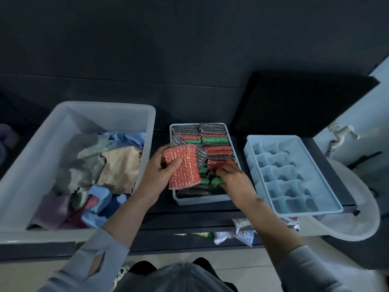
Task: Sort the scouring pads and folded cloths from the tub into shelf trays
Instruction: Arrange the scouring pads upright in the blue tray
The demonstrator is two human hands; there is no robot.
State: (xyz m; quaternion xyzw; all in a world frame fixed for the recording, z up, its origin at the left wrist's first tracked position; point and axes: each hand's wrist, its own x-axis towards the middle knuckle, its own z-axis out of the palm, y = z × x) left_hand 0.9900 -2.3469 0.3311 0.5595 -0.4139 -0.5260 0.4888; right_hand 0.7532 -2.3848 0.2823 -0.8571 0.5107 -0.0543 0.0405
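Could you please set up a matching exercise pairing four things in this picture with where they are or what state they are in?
Things:
1. red scouring pad
2. grey tub
3. divided blue tray
4. right hand

States:
A. compartments hold nothing
B. held in the left hand
C. holds loose cloths
D. reaching among green pads in the middle tray

Pairs: 1-B, 2-C, 3-A, 4-D

A dark shelf [189,216] carries the tub [117,114], pad tray [200,200] and divided tray [294,209].
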